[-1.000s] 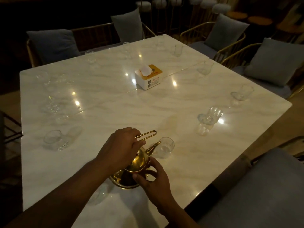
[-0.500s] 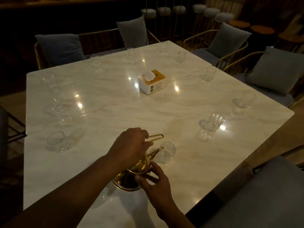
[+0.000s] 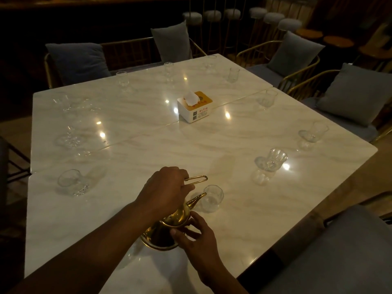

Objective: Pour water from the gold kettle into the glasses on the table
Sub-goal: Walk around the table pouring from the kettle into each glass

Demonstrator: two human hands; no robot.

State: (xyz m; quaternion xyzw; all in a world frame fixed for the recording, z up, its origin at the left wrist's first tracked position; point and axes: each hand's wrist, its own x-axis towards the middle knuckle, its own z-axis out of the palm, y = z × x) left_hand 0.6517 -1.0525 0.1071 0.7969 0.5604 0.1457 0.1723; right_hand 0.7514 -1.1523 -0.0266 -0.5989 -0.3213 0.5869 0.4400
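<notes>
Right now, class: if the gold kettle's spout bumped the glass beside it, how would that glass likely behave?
The glass looks thin and clear, so probably light and breakable. On the glossy marble table it would likely slide. The spout of the gold kettle sits near its rim, so a high knock might tip it.

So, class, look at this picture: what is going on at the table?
A person holds a gold kettle tipped toward a glass near the table's front edge. The left hand grips the handle; the right hand cups the kettle's body. The spout sits at the glass's rim, but no water stream is visible. Other glasses stand around a tissue box.
</notes>
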